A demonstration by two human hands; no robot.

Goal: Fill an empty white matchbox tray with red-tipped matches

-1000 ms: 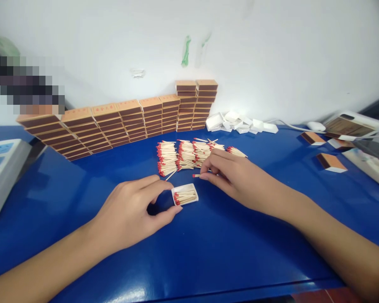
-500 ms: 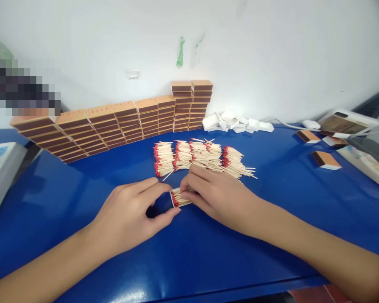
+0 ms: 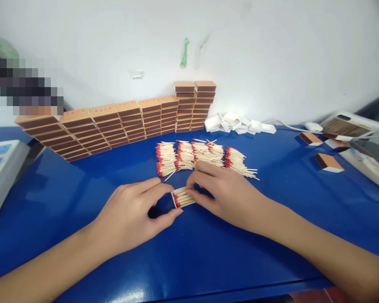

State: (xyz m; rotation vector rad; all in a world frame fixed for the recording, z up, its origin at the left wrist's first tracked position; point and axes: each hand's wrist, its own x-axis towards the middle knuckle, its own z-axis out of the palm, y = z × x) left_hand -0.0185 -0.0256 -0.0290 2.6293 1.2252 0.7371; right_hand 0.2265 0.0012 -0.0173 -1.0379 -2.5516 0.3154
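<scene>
A small white matchbox tray holds red-headed matches, their heads toward the left end. My left hand grips the tray at that end, thumb on the near side and forefinger on the far side. Over the tray's right end, my right hand has thumb and forefinger pinched together at the matches; its fingers hide that end, and whether it grips single matches is hidden. Just beyond the hands lie several heaps of loose matches on the blue table.
Closed matchboxes form a stacked row along the wall. White empty trays are piled to its right. Several loose matchboxes lie at the right near a white device with a cable. A white power strip sits at left.
The right fingers have shifted slightly right along the tray, baring more of the matches. The left hand keeps its grip. The whole view has moved a little.
</scene>
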